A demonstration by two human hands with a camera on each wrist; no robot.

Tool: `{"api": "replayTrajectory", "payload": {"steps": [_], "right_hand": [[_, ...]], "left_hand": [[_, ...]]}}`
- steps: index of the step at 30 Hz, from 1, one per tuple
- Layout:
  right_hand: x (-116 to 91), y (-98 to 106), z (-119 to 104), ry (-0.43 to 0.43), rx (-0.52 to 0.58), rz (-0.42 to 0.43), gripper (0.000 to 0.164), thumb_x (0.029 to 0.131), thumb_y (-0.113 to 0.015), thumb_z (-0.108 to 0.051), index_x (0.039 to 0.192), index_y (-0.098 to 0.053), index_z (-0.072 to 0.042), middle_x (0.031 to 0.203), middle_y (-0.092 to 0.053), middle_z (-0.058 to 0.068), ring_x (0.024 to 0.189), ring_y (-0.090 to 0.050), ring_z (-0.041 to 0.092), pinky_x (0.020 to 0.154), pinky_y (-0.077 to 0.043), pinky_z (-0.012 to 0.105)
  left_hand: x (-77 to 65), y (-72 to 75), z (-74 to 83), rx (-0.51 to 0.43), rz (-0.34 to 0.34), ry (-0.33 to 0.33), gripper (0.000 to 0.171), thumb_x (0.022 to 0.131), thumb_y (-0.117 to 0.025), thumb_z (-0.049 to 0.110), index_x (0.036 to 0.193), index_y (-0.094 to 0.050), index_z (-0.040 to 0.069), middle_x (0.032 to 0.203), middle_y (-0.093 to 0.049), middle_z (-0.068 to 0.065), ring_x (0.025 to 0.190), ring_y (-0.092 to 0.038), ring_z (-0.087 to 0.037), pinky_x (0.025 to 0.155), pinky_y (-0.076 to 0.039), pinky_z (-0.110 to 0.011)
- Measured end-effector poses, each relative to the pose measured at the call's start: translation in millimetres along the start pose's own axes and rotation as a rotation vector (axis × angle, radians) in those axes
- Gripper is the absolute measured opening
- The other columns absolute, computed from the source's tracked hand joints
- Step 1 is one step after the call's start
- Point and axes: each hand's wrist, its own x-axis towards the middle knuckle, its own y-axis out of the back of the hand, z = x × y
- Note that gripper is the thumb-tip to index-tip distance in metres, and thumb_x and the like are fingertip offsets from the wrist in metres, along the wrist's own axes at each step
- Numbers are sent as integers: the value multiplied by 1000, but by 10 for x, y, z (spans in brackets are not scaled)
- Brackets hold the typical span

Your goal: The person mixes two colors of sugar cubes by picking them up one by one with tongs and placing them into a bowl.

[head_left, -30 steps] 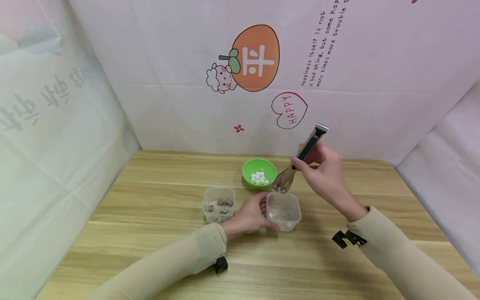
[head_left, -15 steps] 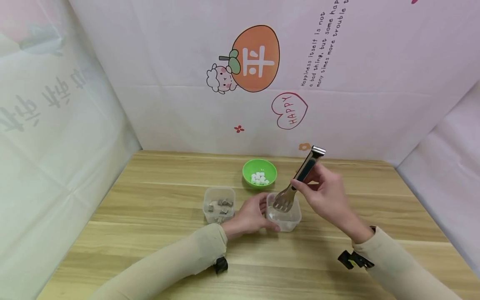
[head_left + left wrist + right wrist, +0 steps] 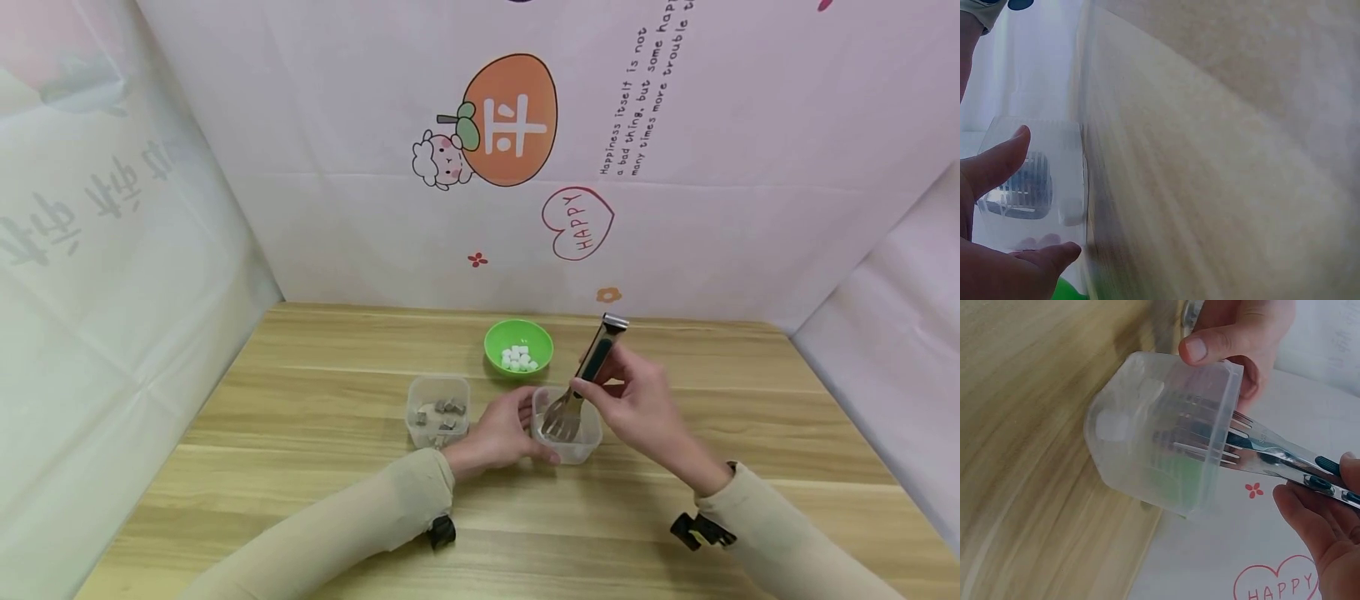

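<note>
My right hand pinches metal serving tongs with dark grips. Their slotted ends point down inside a clear plastic container. The left hand grips that container's left side, thumb toward the front and fingers behind. Through the wall, the right wrist view shows a small white piece near the container's bottom. In the left wrist view the tongs' slotted end shows through the plastic, above the same white piece. Behind the container stands a green bowl with several white cubes.
Just left of the left hand sits a second clear container with several small grey metallic pieces. All stand on a wooden table. A printed white cloth rises behind the table's back edge.
The tongs have gone down from above the rim into the container, moving with the right hand and shifting slightly left lately. The left hand and container stay in place.
</note>
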Motion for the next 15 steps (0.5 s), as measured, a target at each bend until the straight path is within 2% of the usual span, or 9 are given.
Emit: {"api": "replayTrajectory", "payload": {"steps": [15], "right_hand": [[-22, -161, 98, -17, 24, -67, 24, 88, -81, 7, 100, -65, -7, 82, -72, -2, 70, -71, 20, 59, -65, 33]], "left_hand": [[-10, 1, 3, 17, 13, 8, 97, 65, -101, 5, 149, -53, 5, 146, -61, -11, 134, -58, -24, 113, -48, -33]]}}
